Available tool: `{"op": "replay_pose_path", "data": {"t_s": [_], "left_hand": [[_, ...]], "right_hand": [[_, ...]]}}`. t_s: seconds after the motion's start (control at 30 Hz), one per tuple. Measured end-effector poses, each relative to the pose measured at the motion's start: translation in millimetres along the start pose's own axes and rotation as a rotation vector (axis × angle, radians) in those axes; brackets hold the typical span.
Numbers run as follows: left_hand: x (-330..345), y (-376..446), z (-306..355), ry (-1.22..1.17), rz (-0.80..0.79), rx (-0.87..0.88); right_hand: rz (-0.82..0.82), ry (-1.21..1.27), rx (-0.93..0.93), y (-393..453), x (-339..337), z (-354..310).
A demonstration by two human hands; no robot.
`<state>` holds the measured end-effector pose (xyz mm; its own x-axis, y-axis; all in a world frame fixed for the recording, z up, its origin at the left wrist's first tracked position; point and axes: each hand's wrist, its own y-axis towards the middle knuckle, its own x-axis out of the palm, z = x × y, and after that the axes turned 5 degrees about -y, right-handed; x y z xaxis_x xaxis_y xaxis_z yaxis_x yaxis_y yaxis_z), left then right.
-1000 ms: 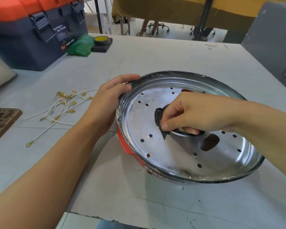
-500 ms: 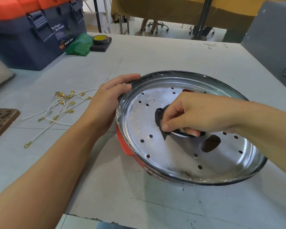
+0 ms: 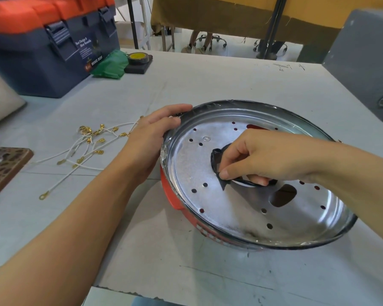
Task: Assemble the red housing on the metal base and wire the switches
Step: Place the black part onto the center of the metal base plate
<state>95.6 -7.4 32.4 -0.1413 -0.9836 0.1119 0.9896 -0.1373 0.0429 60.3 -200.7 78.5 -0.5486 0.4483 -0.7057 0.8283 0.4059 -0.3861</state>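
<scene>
Steel base (image 3: 241,208) sits in the red housing (image 3: 175,202), tilted on the table (image 3: 208,85). Her left hand (image 3: 150,138) curls over its near-left rim, fingers wrapped on the edge. Right hand (image 3: 261,160) reaches into the centre, thumb and fingers pinching black tape (image 3: 217,160) at the middle hole. White wires (image 3: 86,149) lie just left of the left hand.

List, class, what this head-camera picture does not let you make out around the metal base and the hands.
- Central opening of the metal base: covered by the right hand, which pinches a black piece.
- Red housing: mostly hidden under the base.
- Left hand fingertips: behind the rim.
- Toolbox label: too small.
</scene>
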Motion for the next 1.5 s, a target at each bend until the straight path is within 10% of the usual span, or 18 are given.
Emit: {"op": "replay_pose_path", "data": {"t_s": [1.1, 1.5], "left_hand": [[-3, -2, 1, -0.036, 0.049, 0.046], [-106, -19, 29, 0.541, 0.243, 0.075]], "right_hand": [[0.178, 0.013, 0.040, -13, 7, -2], [0.276, -0.074, 0.027, -29, 4, 2]]}}
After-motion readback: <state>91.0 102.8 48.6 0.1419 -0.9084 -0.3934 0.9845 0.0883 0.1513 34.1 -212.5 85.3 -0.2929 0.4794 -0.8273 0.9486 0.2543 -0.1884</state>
